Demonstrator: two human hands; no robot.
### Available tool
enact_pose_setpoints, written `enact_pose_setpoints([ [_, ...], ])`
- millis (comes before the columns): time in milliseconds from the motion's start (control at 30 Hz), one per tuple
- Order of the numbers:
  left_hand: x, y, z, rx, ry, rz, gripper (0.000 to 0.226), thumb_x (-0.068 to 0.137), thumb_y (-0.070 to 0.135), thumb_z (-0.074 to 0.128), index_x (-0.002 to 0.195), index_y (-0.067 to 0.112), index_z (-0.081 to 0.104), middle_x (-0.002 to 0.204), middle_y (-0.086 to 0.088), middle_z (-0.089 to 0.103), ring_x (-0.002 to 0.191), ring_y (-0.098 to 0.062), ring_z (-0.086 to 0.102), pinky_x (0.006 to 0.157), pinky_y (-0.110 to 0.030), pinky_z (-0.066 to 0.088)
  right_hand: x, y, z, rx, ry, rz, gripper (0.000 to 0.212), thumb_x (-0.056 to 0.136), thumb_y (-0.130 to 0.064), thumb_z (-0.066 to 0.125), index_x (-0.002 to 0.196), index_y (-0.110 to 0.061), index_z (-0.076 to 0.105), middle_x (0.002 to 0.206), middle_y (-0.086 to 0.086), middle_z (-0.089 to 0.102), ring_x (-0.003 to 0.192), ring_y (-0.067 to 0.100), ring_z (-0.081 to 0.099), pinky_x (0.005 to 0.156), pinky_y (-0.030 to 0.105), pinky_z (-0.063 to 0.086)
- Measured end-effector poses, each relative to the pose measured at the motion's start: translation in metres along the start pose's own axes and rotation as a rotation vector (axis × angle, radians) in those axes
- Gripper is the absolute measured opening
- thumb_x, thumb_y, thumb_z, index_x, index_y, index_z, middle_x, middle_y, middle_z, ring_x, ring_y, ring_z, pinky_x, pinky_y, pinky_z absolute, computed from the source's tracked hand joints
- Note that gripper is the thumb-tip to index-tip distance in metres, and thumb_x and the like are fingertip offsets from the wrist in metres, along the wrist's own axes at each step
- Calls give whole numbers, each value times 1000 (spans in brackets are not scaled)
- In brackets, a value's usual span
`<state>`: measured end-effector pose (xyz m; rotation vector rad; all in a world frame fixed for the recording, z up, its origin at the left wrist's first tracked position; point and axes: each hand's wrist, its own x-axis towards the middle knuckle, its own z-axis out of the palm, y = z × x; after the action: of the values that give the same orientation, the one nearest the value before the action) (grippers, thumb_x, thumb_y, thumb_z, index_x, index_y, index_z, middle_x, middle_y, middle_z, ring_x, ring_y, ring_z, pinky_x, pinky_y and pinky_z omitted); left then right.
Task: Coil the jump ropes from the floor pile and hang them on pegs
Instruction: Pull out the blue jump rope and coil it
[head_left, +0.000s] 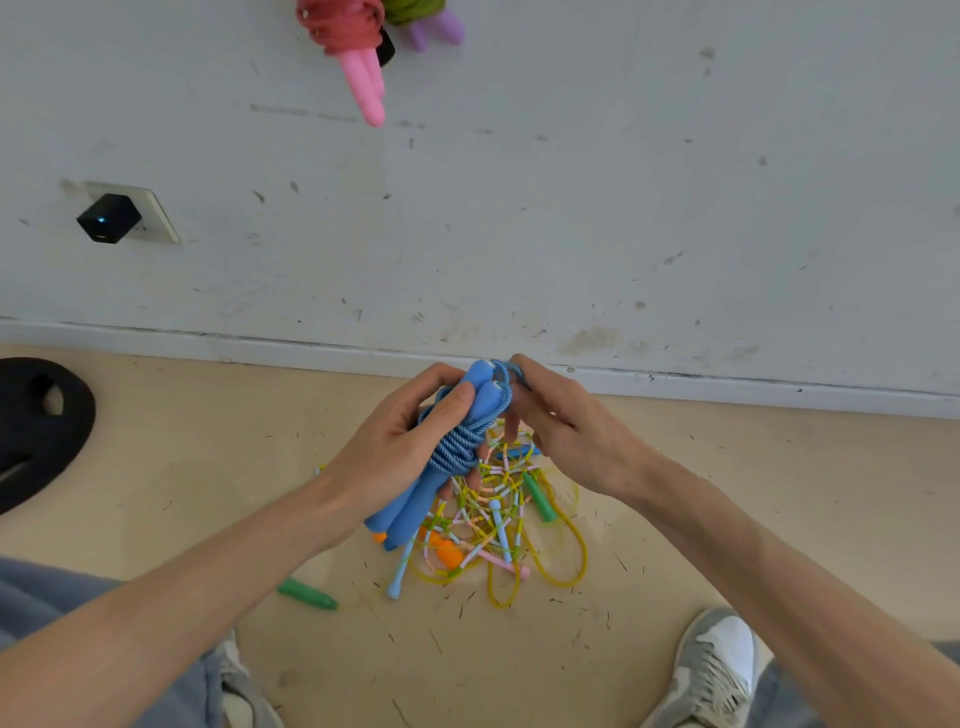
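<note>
I hold a blue jump rope (452, 447), its cord wound round its two blue handles, above the floor pile. My left hand (400, 441) grips the bundle round the middle. My right hand (561, 421) pinches a loop of blue cord at the bundle's top end. On the floor under my hands lies a tangled pile of ropes (493, 525): yellow cord, beaded cord, green, orange, pink and light blue handles. A coiled pink rope (353, 41) and a coiled green rope with purple handles (431, 21) hang on the wall above.
A loose green handle (307, 594) lies on the floor left of the pile. A black round object (36, 426) sits at the left by the wall. A black plug (108, 218) sits in a wall socket. My shoes (717, 670) stand near the pile.
</note>
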<state>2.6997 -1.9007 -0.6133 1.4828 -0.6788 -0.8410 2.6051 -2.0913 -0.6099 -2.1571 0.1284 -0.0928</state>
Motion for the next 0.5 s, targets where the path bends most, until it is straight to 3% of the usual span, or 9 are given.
enact_pose_setpoints([
  [67, 0, -1, -1, -13, 1, -9, 32, 106, 44, 51, 123, 18, 59, 85, -18, 68, 68, -34, 67, 57, -39, 51, 4, -4, 5, 127, -14, 123, 30, 113, -30, 33, 107, -11, 55, 93, -1, 62, 85, 13, 60, 71, 25, 46],
  [167, -1, -2, 0, 5, 3, -9, 31, 106, 44, 50, 120, 17, 60, 85, -18, 68, 66, -32, 67, 56, -39, 52, 10, -7, 6, 223, 6, 368, 44, 108, -42, 26, 105, -12, 58, 104, 16, 65, 96, 39, 60, 76, 42, 43],
  [233, -1, -2, 1, 15, -4, -4, 32, 106, 45, 50, 121, 18, 59, 85, -17, 69, 66, -30, 68, 56, -40, 52, 6, -10, 4, 211, 50, 347, 48, 102, -50, 27, 98, -12, 56, 100, 13, 62, 84, 31, 54, 81, 47, 45],
  [300, -1, -1, 1, 9, -12, 0, 33, 106, 45, 51, 121, 17, 59, 85, -16, 69, 65, -29, 68, 57, -41, 52, 3, -13, 3, 318, 106, 277, 43, 107, -44, 33, 83, -18, 57, 89, -3, 61, 79, 18, 53, 84, 47, 50],
  [400, 0, 2, 2, 8, -17, -1, 30, 106, 43, 51, 121, 19, 61, 84, -16, 70, 65, -29, 68, 57, -41, 51, 3, -15, 7, 537, 192, 237, 45, 112, -35, 40, 92, -3, 65, 101, 3, 70, 96, 16, 64, 94, 39, 56],
  [500, -1, 4, 4, 12, -39, -5, 27, 106, 41, 51, 120, 21, 62, 84, -14, 70, 64, -27, 68, 57, -40, 51, 5, -19, 8, 652, 333, 212, 39, 112, -31, 42, 88, -8, 63, 100, 6, 73, 98, 16, 70, 95, 30, 56],
])
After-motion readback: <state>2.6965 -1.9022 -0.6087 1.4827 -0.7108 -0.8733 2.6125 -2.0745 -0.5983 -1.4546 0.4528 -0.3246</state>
